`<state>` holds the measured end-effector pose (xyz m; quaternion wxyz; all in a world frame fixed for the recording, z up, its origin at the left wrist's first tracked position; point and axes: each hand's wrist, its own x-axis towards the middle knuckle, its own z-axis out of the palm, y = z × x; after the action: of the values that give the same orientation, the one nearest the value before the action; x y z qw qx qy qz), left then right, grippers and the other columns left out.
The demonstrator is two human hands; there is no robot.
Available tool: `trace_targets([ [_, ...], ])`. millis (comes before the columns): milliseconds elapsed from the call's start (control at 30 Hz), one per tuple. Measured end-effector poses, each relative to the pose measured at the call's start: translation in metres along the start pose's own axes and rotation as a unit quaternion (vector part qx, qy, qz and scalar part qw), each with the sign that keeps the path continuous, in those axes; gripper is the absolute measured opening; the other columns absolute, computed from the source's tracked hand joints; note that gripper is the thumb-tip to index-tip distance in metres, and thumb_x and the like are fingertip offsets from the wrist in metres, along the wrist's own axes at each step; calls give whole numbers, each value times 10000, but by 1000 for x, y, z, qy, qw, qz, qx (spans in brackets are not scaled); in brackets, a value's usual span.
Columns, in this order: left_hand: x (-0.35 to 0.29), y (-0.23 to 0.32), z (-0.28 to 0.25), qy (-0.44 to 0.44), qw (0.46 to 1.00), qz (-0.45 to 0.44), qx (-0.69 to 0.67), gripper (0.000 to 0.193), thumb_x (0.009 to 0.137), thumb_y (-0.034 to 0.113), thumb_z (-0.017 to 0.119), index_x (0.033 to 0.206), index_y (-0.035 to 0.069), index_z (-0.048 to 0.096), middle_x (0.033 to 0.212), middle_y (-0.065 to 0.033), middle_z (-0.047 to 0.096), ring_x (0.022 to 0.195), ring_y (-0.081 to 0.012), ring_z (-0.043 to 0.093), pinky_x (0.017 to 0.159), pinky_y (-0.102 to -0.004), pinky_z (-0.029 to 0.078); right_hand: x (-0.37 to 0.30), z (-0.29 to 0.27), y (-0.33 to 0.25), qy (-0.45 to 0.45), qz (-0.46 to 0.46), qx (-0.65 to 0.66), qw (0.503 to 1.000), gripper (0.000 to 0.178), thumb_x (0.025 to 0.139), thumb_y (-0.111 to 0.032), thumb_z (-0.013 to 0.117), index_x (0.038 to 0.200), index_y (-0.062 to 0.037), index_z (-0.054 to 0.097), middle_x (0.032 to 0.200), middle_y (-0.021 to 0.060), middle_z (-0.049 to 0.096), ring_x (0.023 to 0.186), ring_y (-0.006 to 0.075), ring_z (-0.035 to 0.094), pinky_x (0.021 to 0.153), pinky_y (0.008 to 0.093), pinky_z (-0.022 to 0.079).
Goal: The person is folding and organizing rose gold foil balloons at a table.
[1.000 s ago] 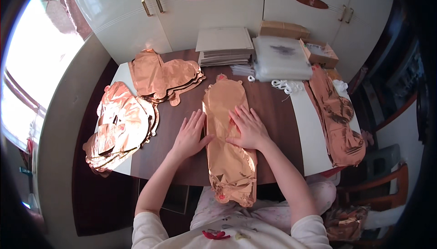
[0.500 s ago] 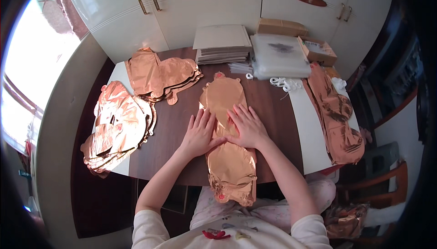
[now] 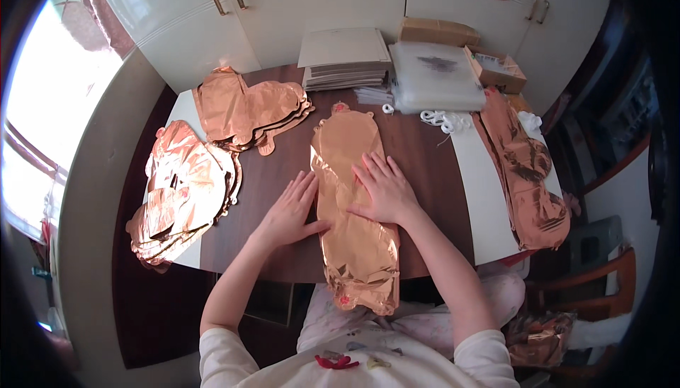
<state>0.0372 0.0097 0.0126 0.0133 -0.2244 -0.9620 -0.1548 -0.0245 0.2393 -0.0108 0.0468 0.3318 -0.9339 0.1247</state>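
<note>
A flat, rose-gold foil balloon [image 3: 350, 168], long and folded narrow, lies upright down the middle of the dark wood table. Its near end hangs past the table's front edge, over my lap. My left hand [image 3: 287, 212] lies flat along the balloon's left side, fingers stretched and thumb reaching onto the foil. My right hand [image 3: 386, 191] rests on its right side with the fingers spread, palm down. Neither hand grips anything. Whether more foil layers lie beneath this one is hard to see.
Stacks of rose-gold foil balloons lie at the far left [image 3: 248, 108], near left [image 3: 188, 189] and right [image 3: 524, 175]. Along the back stand grey-white cards [image 3: 345, 48], clear plastic bags [image 3: 433, 80], a small cardboard box [image 3: 496, 69] and white ribbon [image 3: 445, 120].
My hands have moved apart, the left one sliding outward to the left edge of the balloon. The middle of the foil now shows flatter and uncovered.
</note>
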Motion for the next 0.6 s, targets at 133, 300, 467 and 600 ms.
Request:
trace_targets([
  [133,-8,-4,-7,-39,999,6,24,925,721,584,587,1348,-8,252,1395,-195,263,1313,-361,204,1063,-456,195,0,-1,3,1,-2,12,1000,841,715,-629,537,1332,-92,342,1407,138,271,1329,259,194,1086,423,138],
  [300,-8,1,-3,-76,995,21,56,949,706,649,546,1385,72,220,1427,-170,213,1332,-348,153,1065,-507,134,-1,0,3,15,-12,18,1000,837,715,-615,551,1332,-91,339,1401,140,280,1325,258,209,1084,424,143],
  [467,-8,8,1,-78,993,21,86,983,682,673,542,1390,76,212,1427,-168,217,1334,-336,162,1049,-542,136,-1,0,2,11,-10,9,1000,861,704,-632,548,1335,-88,333,1402,142,278,1324,258,211,1083,422,144],
  [600,-8,8,7,-48,993,32,102,976,681,694,517,1378,72,237,1414,-171,249,1327,-328,190,1042,-548,155,0,-6,-2,-12,0,18,1000,919,674,-673,546,1345,-89,316,1414,143,256,1331,257,194,1085,421,132],
])
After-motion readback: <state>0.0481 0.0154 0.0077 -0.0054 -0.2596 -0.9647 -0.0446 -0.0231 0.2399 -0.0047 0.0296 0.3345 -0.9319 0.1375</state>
